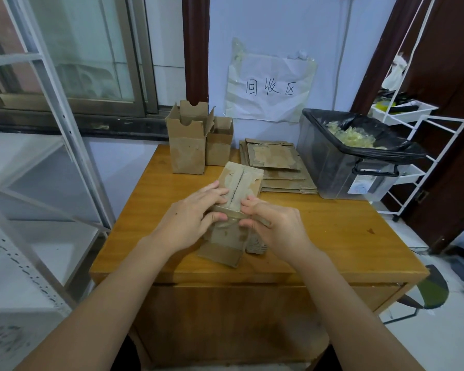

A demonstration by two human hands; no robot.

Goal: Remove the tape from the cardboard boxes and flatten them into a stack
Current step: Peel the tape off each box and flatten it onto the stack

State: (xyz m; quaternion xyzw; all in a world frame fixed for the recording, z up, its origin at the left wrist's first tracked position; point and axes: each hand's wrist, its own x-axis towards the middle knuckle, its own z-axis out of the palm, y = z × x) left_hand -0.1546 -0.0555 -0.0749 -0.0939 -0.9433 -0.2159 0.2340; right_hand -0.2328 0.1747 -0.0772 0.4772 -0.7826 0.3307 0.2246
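A small cardboard box [240,183] lies on its side in the middle of the wooden table [332,231], its taped seam facing up. My left hand [193,215] grips the box's left side, fingers over the top. My right hand [273,226] pinches a strip of clear tape [232,216] at the box's near edge. Two open upright boxes [189,140] stand at the back left. A stack of flattened boxes [276,164] lies at the back, right of them.
A grey bin [343,167] lined with a black bag holds wads of peeled tape at the table's right rear. A white wire rack [413,145] stands to the right, a metal shelf frame [51,103] to the left. A paper sign hangs on the wall.
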